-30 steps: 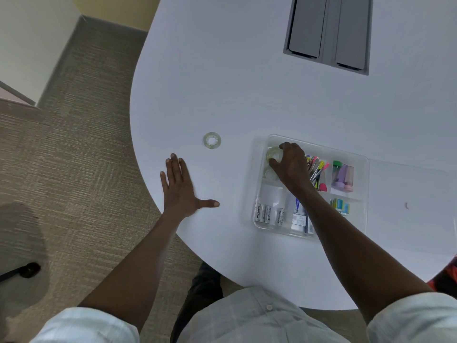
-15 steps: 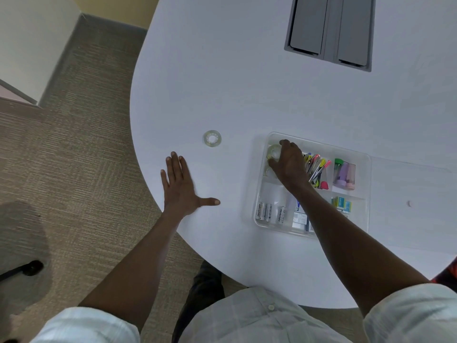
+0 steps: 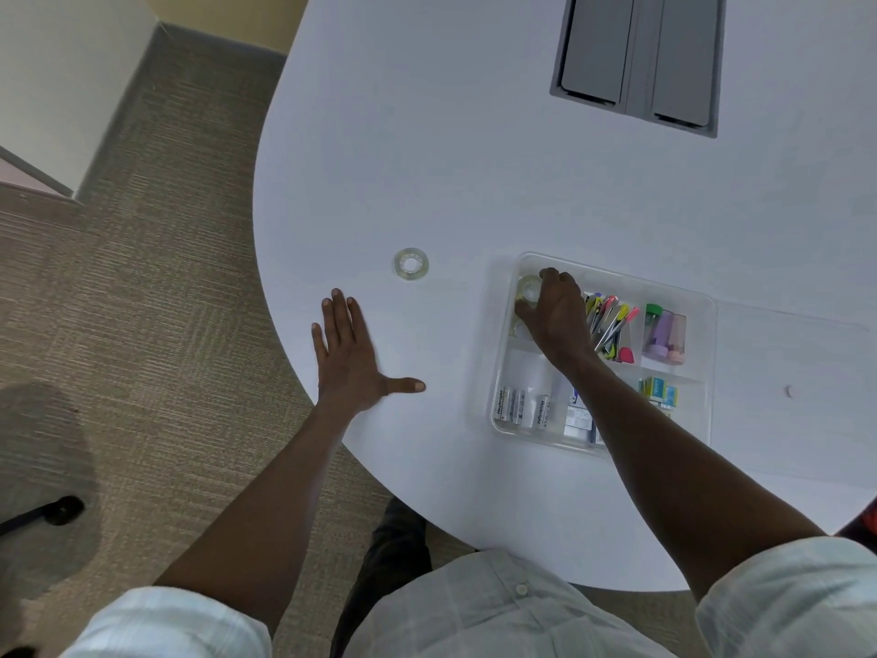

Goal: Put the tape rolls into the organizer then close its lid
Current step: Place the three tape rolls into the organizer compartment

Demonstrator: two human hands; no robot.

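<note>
A clear plastic organizer (image 3: pixel 707 325) lies open on the white table, its clear lid (image 3: pixel 797 396) flat to its right. My right hand (image 3: pixel 557 315) reaches into the far left compartment, fingers curled on a clear tape roll (image 3: pixel 527 288) there. Another tape roll (image 3: pixel 518 329) shows faintly just below it in the same compartment. A third clear tape roll (image 3: pixel 411 264) lies on the table, left of the organizer. My left hand (image 3: pixel 349 353) rests flat on the table near its edge, fingers spread, just below that roll.
The organizer also holds batteries (image 3: pixel 521 407), coloured pens and clips (image 3: pixel 612 325), small bottles (image 3: pixel 664 332) and small boxes (image 3: pixel 659 391). A grey cable hatch (image 3: pixel 638 59) is set into the far table. Carpet lies beyond the table's curved left edge.
My right hand has shifted slightly toward the far corner of the compartment with the tape roll. My left hand has stayed flat in place.
</note>
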